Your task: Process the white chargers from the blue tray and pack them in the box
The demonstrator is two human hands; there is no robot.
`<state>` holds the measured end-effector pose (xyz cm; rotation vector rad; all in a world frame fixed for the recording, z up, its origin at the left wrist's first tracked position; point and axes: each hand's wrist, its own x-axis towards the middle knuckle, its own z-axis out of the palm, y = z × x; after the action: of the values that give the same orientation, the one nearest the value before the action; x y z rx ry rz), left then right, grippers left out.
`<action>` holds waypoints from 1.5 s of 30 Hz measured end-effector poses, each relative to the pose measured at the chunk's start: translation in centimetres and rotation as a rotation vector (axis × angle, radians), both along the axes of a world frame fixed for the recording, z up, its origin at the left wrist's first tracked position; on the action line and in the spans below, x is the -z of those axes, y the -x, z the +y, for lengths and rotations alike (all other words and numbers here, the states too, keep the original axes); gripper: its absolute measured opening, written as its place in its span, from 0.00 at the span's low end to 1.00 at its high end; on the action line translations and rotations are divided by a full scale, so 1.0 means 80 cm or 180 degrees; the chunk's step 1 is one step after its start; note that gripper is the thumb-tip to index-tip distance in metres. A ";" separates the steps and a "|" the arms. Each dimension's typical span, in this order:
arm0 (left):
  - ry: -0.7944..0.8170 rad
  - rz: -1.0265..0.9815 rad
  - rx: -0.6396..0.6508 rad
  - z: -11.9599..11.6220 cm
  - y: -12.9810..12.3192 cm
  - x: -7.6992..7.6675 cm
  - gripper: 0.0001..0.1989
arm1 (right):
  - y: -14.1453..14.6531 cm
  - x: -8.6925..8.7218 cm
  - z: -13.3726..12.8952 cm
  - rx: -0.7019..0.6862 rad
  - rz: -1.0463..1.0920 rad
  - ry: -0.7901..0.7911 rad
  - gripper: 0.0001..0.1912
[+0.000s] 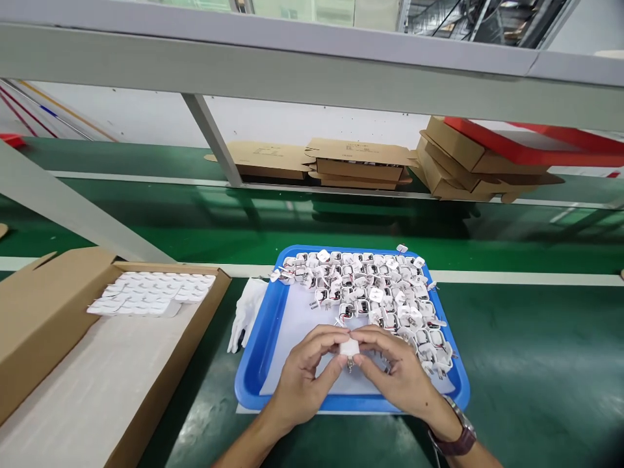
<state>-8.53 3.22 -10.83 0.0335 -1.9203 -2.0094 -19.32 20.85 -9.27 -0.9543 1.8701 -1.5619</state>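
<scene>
The left hand [305, 377] and right hand [402, 377] are pinched narrow, thumbs and fingers gripping one small white housing [349, 347] between them, metal prongs pointing towards the wearer. They have it above the near half of a blue tray [251, 383], which sits on a glossy green desk [536, 338] crossed by a white stripe [511, 277]. Beyond, I see a pale metal frame [312, 71] spanning overhead, flattened brown boxes [358, 159] behind it, a red-edged box [536, 143] atop a stack at right, and a white wall [312, 117].

Rows of white plug pieces [375, 296] crowd the tray's far and right sides, some poking over its raised rim; white lining shows along its left side. A white glove [246, 315] touches the left rim. Past that stands an open carton [175, 364], white covers [151, 296] gathered at its far end, its wall a little apart from the tray. Rightward, green desk stretches broadly from the tray's edge; a slanting post [97, 214] bounds the left.
</scene>
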 end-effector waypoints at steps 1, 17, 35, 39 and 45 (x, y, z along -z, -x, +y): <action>-0.0040 -0.0033 -0.0024 0.002 -0.001 -0.001 0.14 | -0.001 -0.001 0.000 -0.0021 -0.0009 -0.0030 0.18; -0.0507 -0.0422 0.0024 0.009 -0.001 -0.001 0.10 | 0.005 -0.006 0.000 -0.0001 -0.0522 -0.0004 0.24; 0.1679 0.0540 -0.0424 0.009 0.006 0.005 0.19 | -0.006 0.001 0.001 0.0305 -0.0075 -0.0331 0.21; 0.1731 0.0524 -0.0738 0.007 -0.003 -0.015 0.18 | -0.006 -0.002 0.004 0.0390 0.0136 -0.0349 0.18; 0.2927 0.0197 -0.1585 -0.075 -0.064 -0.094 0.15 | 0.004 0.001 0.016 0.0612 0.0612 -0.0332 0.16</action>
<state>-3.45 -2.82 -3.27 0.1859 -2.3116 -0.7124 -19.60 22.13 -9.38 -0.9291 2.2118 -1.5070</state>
